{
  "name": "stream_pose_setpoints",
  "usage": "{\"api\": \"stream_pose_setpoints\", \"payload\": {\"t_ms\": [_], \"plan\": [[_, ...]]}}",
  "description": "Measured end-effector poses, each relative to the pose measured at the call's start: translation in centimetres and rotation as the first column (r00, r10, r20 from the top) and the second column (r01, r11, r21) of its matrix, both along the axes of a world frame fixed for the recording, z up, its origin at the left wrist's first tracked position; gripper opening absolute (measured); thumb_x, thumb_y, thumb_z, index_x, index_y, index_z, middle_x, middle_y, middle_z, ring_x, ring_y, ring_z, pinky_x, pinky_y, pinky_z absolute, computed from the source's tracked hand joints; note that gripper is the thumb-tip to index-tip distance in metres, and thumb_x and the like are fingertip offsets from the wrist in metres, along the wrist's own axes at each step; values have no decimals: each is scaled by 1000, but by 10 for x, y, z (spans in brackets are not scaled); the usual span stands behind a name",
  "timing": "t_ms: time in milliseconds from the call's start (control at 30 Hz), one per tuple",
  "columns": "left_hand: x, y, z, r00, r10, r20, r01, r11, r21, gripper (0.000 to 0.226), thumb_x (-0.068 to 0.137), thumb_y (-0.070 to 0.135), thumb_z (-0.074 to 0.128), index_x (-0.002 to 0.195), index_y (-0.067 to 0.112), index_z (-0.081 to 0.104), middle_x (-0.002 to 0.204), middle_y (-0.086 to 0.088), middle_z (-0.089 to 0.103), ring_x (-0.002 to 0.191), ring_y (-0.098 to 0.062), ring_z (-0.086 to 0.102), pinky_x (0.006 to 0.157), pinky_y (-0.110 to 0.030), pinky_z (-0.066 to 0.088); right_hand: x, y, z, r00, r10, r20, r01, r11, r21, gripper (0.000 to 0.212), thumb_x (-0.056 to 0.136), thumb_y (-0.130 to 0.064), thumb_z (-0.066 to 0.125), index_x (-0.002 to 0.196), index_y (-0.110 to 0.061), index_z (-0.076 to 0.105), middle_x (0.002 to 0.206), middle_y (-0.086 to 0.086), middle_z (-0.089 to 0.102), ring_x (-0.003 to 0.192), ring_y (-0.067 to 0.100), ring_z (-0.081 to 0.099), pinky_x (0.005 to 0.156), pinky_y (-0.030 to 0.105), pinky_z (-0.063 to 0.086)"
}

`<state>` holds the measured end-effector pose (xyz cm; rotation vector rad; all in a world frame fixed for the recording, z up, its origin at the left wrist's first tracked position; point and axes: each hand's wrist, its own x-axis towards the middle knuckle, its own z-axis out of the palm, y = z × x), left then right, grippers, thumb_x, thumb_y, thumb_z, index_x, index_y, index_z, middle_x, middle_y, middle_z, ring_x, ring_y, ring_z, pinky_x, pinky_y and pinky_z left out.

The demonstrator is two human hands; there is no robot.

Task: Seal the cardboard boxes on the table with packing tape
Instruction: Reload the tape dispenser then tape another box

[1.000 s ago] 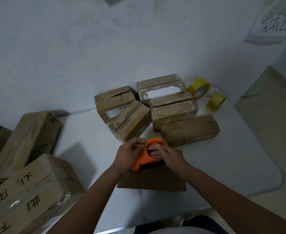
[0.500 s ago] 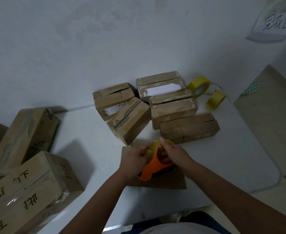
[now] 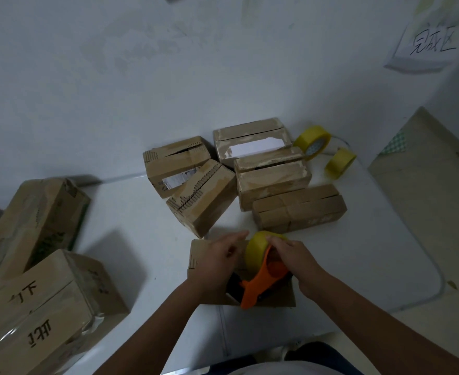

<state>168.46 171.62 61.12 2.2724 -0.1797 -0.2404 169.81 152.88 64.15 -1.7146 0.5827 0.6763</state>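
The flat box (image 3: 250,297) to be sealed lies directly under both hands, its long axis running left-right across the person, w/ the orange tape dispenser (image 3: 260,285) resting on top, handle toward the body and yellow roll (image 3: 255,249) at the far end. Right hand (image 3: 294,259) grips the roll and dispenser from the right side; left hand (image 3: 217,263) sits just beside the roll w/ fingers extended toward it, seemingly after the tape end, though contact can't be confirmed. Judgement: right hand is nearer the dispenser and drives the pull; the seam isn't visible, so pull direction is unclear.
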Motion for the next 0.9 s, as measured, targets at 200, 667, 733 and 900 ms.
{"api": "stream_pose_setpoints", "payload": {"t_ms": [200,667,733,900], "plan": [[-2,-4,1,960,-29,280,-31,978,207,21,94,29,59,111,33,72,99,14,73,82,-1,66,77,-12,46,-4,0,3,1000,-6,22,6,1000,-2,23,94,-39,56,78,-23,59,97,5,57,101,26,54,94,42,45],[11,-18,18,770,-509,386,103,696,711,28,62,16,88,75,15,63,67,-2,59,60,-16,59,57,-26,49,-6,3,-2,996,34,77,-32,999,-23,34,96,-39,54,92,-9,67,104,11,65,103,26,59,91,37,47],[9,-30,32,817,-415,399,110,793,600,18,77,24,79,80,15,64,71,0,60,62,-14,59,56,-23,45,-6,5,-2,994,64,85,-63,998,-17,42,96,-41,54,95,-3,71,100,14,68,99,27,61,87,37,48],[20,-25,47,997,-10,79,-5,981,192,14,100,25,53,98,17,64,91,3,65,80,-8,60,68,-24,51,-5,6,-4,997,46,65,-45,999,-26,30,95,-40,55,81,-16,65,91,4,61,98,24,56,85,36,47]]}}
